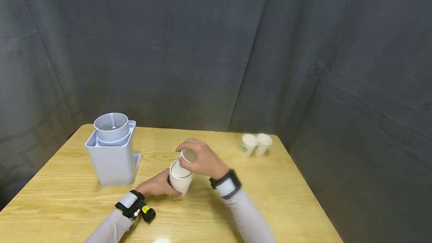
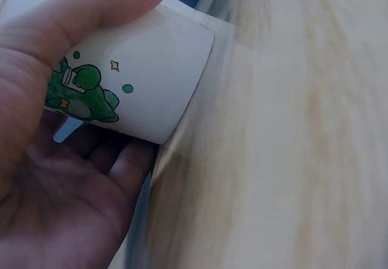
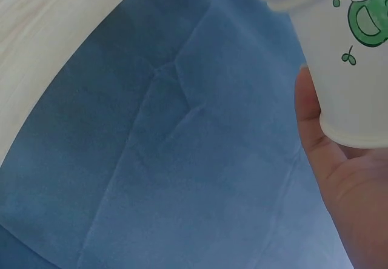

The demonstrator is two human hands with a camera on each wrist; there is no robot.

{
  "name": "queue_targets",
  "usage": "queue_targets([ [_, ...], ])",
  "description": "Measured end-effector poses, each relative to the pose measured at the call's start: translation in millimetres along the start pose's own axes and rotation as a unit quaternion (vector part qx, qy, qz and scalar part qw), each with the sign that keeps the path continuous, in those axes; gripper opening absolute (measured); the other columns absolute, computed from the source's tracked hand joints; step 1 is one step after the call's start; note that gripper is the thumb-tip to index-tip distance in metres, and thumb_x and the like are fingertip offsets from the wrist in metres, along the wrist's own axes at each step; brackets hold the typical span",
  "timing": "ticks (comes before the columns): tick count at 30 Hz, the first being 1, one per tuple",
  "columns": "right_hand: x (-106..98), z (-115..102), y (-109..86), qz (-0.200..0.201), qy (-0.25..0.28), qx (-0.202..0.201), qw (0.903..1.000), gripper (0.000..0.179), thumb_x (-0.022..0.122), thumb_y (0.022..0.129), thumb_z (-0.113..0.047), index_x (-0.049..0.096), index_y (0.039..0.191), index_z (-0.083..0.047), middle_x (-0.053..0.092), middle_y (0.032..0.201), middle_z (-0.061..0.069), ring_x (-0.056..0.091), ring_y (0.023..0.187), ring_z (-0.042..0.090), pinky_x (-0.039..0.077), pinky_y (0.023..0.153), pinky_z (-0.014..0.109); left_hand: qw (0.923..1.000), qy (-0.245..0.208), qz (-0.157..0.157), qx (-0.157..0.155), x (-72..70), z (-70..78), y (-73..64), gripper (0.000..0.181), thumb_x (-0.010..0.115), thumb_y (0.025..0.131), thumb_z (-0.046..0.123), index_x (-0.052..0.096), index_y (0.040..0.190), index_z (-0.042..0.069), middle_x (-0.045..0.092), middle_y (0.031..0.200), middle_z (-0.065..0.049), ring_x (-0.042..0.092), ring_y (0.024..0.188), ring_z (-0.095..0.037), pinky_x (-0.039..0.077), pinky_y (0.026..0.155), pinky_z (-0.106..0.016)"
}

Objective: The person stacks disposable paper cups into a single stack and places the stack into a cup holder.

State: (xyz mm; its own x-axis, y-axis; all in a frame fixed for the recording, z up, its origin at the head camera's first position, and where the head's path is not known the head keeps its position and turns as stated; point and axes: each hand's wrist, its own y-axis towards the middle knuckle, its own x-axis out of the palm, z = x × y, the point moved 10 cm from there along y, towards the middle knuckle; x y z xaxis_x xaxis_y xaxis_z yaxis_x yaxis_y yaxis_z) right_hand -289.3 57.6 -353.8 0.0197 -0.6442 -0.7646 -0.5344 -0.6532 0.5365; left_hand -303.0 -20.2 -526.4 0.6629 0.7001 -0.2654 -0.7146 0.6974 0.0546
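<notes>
My left hand (image 1: pixel 158 185) grips a stack of white paper cups (image 1: pixel 181 187) from its left side, a little in front of the table's middle. In the left wrist view the thumb lies across a cup (image 2: pixel 157 69) with a green cartoon print, the other fingers beneath. My right hand (image 1: pixel 204 159) pinches a single paper cup (image 1: pixel 180 168) near its rim, its lower end tilted into the stack's mouth. The right wrist view shows the stack's rims and lowest cup (image 3: pixel 342 93), partly cut off, with a hand around its base; the right fingers are hidden there.
Left of my hands stands a pale square container (image 1: pixel 113 166) with a round grey-white cylinder (image 1: pixel 113 134) set in its top. Two paper cups, a left one (image 1: pixel 248 145) and a right one (image 1: pixel 263 144), stand upright at the table's back right. Dark curtain (image 1: pixel 189 55) hangs behind.
</notes>
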Motion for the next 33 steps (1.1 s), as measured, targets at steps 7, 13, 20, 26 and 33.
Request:
queue_targets([
  [7, 14.7, -3.9, 1.1, -0.028, -0.018, 0.009, 0.9994, 0.023, 0.071, 0.088, -0.024, 0.073, 0.11, -0.016, 0.071, 0.108, -0.004, 0.062, 0.105, 0.01, 0.05, 0.094, 0.024, 1.0, -0.001, -0.003, 0.002, -0.2, 0.0, 0.4, 0.066, 0.086, 0.077, 0.012, 0.052, 0.133, 0.004, 0.064, 0.124, -0.009, 0.059, 0.113, -0.023, 0.043, 0.1, -0.032],
  [13, 25.3, -7.7, 2.8, -0.059, -0.027, 0.004, 0.9979, 0.024, 0.07, 0.09, -0.027, 0.073, 0.111, -0.017, 0.071, 0.11, -0.006, 0.06, 0.106, 0.007, 0.049, 0.095, 0.022, 1.0, -0.008, -0.001, -0.002, 0.4, -0.4, 0.6, 0.07, 0.086, 0.076, 0.011, 0.049, 0.135, 0.005, 0.062, 0.126, -0.01, 0.057, 0.114, -0.027, 0.043, 0.1, -0.039],
  [20, 43.3, -3.1, 1.2, -0.111, -0.016, 0.031, 0.9932, 0.028, 0.071, 0.089, -0.027, 0.073, 0.114, -0.014, 0.071, 0.113, -0.002, 0.06, 0.108, 0.009, 0.048, 0.092, 0.019, 0.9999, 0.002, -0.001, -0.01, 0.1, 0.5, 0.8, 0.067, 0.086, 0.077, 0.012, 0.051, 0.133, 0.002, 0.062, 0.124, -0.01, 0.058, 0.112, -0.026, 0.046, 0.097, -0.032],
  [26, 62.8, -1.6, -2.8, -0.161, -0.035, 0.044, 0.9854, 0.035, 0.07, 0.088, -0.028, 0.072, 0.117, -0.009, 0.072, 0.112, 0.0, 0.061, 0.1, 0.006, 0.046, 0.078, 0.01, 0.9997, 0.018, -0.007, -0.017, 0.8, -1.5, 1.3, 0.068, 0.086, 0.077, 0.014, 0.051, 0.134, 0.003, 0.059, 0.129, -0.009, 0.056, 0.114, -0.025, 0.046, 0.097, -0.034],
  [33, 68.5, -2.0, -4.2, -0.165, -0.06, 0.043, 0.9835, 0.033, 0.07, 0.088, -0.03, 0.071, 0.114, -0.011, 0.069, 0.107, -0.004, 0.058, 0.095, 0.004, 0.045, 0.075, 0.009, 0.9996, 0.022, -0.013, -0.013, 2.2, -0.1, 0.6, 0.073, 0.085, 0.079, 0.016, 0.047, 0.139, 0.006, 0.054, 0.135, -0.009, 0.054, 0.115, -0.026, 0.046, 0.096, -0.027],
])
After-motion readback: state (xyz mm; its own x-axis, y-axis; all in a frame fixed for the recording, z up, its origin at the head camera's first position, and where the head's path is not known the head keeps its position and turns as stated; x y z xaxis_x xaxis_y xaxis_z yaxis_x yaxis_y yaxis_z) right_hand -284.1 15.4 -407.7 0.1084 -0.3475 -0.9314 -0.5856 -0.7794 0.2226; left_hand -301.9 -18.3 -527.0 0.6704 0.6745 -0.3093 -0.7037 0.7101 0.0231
